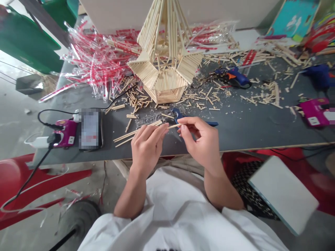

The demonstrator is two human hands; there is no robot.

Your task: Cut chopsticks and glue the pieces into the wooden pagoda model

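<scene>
Between my two hands a thin wooden stick is held roughly level over the table's near edge. My left hand pinches its left end. The fingertips of my right hand are closed on its right end. Just behind the hands lies a dark blue hand tool, partly hidden by my right hand. A clear ruler is on the table behind my left hand. Several longer wooden sticks lie left of it. Further back stands a lantern-like model built from wooden sticks.
Cut stick pieces litter the grey table. Red and clear plastic wrappers are heaped at the back left. A phone sits beside a purple power socket with cables. A blue glue gun lies at the right.
</scene>
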